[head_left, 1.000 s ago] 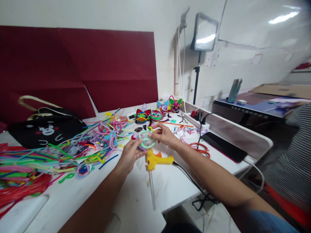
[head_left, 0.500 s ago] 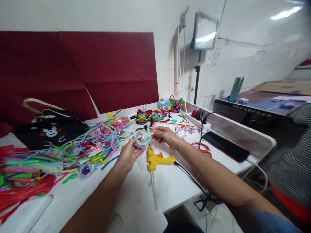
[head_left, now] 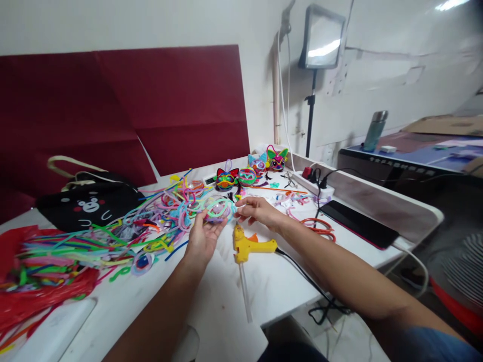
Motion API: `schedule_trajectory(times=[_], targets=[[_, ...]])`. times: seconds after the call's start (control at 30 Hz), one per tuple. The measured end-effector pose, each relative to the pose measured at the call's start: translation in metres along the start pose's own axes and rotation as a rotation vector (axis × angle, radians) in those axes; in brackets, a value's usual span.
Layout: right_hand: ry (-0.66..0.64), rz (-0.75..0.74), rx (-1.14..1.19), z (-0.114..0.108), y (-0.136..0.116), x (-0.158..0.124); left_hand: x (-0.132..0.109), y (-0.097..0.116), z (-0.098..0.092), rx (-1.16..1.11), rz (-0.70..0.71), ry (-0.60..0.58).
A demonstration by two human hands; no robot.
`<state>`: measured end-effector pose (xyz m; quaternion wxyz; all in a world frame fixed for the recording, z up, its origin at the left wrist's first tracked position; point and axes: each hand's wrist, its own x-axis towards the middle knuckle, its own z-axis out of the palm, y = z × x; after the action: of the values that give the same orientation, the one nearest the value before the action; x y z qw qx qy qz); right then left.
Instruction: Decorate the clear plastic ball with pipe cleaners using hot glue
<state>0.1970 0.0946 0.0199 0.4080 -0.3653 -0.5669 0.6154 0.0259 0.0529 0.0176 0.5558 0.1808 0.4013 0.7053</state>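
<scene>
My left hand (head_left: 203,236) is closed around the side of a clear ball (head_left: 219,208) trimmed with pale green and purple pipe cleaners. At the ball's right edge, the fingertips of my right hand (head_left: 258,211) are pinched together. A bit of light blue shows beside them, too small to make out for certain. Just below the hands a yellow glue gun (head_left: 253,246) lies on the white table, its nozzle towards the ball. A clear glue stick (head_left: 245,294) sticks out of its back end, and a black cord runs off from its handle.
Loose pipe cleaners (head_left: 158,221) and a red plastic bag (head_left: 49,291) spread across the left. Finished animal-face balls (head_left: 247,176) stand at the back. On the right are a power strip (head_left: 315,183), a black phone (head_left: 358,223) and orange pipe cleaners (head_left: 319,229). A striped sleeve (head_left: 466,271) shows at far right.
The whole view has shifted slightly. My hands stay together at the ball, and a light blue bit now shows by my right fingertips. The glue gun lies where it was.
</scene>
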Motion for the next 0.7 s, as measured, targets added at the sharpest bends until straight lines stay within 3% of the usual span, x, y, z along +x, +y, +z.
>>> schedule_trajectory(times=[0.33, 0.7], targets=[[-0.027, -0.021, -0.047, 0.003, 0.006, 0.001, 0.000, -0.006, -0.001, -0.092, 0.033, -0.003], [-0.031, -0.116, -0.122, 0.006, 0.018, 0.005, -0.003, -0.019, -0.001, -0.031, 0.058, -0.032]])
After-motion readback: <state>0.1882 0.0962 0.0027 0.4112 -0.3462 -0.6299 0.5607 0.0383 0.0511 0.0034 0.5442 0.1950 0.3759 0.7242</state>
